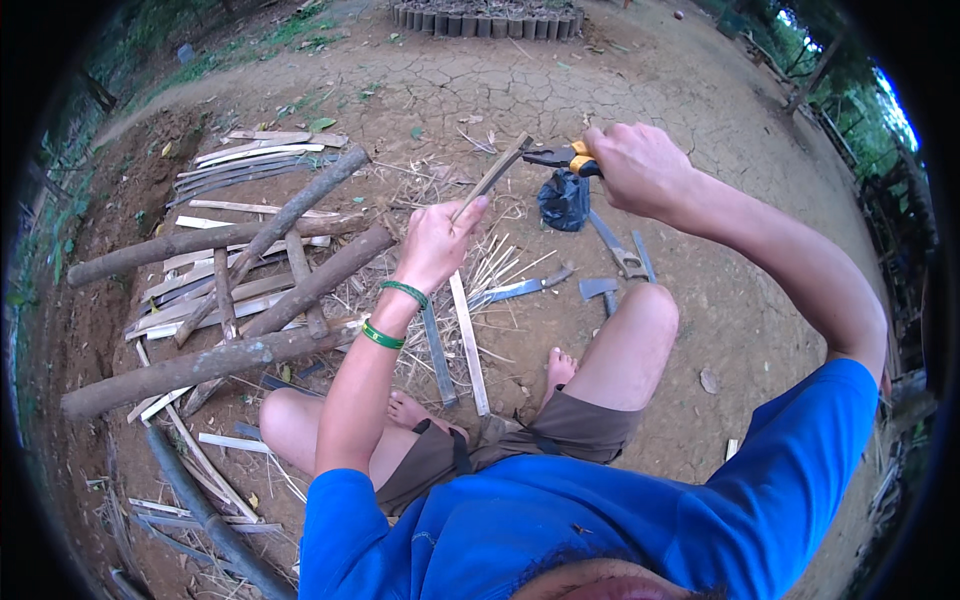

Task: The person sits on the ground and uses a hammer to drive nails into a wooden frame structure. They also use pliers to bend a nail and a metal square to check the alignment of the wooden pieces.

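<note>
My left hand (436,240) is closed around the lower end of a short, narrow strip of wood or bamboo (494,174), which slants up to the right. My right hand (642,172) grips a pair of pliers (580,160) by its yellow and black handles. The dark jaws meet or nearly touch the upper end of the strip; whether they bite on it is too small to tell. Two longer flat strips lie between my legs, one pale (468,340) and one grey-green (437,352).
A machete (525,287), a hatchet (598,288), a saw (618,250) and a black plastic bag (564,200) lie ahead of my knees. Crossed logs (200,375) and piled split strips (250,160) fill the left side. Thin shavings (495,262) cover the ground between.
</note>
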{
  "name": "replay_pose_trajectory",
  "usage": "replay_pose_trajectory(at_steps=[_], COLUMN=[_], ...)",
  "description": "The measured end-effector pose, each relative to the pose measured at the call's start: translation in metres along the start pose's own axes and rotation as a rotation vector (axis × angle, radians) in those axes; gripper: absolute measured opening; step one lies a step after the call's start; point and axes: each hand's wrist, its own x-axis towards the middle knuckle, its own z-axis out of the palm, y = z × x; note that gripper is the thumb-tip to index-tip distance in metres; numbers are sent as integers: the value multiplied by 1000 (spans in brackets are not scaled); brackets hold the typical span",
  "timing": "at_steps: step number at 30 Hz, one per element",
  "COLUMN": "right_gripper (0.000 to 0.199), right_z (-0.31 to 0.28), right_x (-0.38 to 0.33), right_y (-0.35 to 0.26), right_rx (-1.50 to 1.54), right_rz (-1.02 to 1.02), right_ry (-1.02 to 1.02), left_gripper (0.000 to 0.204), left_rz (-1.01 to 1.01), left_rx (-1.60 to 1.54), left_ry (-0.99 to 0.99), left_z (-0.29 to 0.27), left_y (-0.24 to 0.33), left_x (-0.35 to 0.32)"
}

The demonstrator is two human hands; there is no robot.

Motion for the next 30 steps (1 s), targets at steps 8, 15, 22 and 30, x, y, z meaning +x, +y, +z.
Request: replay_pose_trajectory(at_steps=[8,15,22,30], right_gripper=[16,13,9,39], right_z=[24,29,15,66], right_x=[-35,-7,-16,-30], right_y=[-11,30,107,-25], right_rx=[626,-209,170,1260], right_rz=[-54,-239,152,300], right_ry=[-453,306,229,-447], left_gripper=[49,65,64,58], left_rz=[289,-223,-408,284], left_rx=[55,-684,-888,-253], left_ry=[74,-424,-157,249], left_z=[9,40,45,22], left_y=[-32,-49,-101,-37], left_x=[-3,-3,-24,-6])
